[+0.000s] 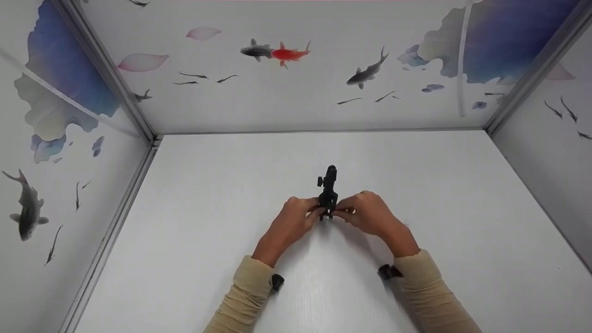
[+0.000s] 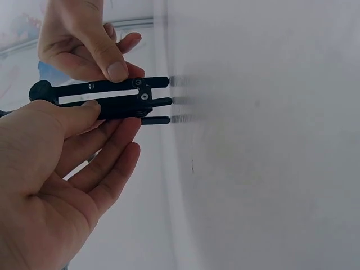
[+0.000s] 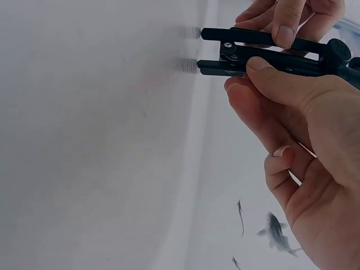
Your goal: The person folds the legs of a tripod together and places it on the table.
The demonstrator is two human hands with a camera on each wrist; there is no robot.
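Black tripod (image 1: pixel 329 187) sits between the 2 hands, just right of centre in the head frame, on the white surface (image 1: pixel 222 175). Left hand (image 1: pixel 292 218) and right hand (image 1: pixel 368 215) both pinch it low, 1 per side; neither is nearer. Long axis looks upright: in the wrist frames it lies sideways, 3 feet (image 2: pixel 162 82) at the surface's edge, toward the right in the left wrist frame, left in the right. Legs (image 3: pixel 250 37) run close, near parallel. Judgement: the key relation is 2 opposed grips across that axis.
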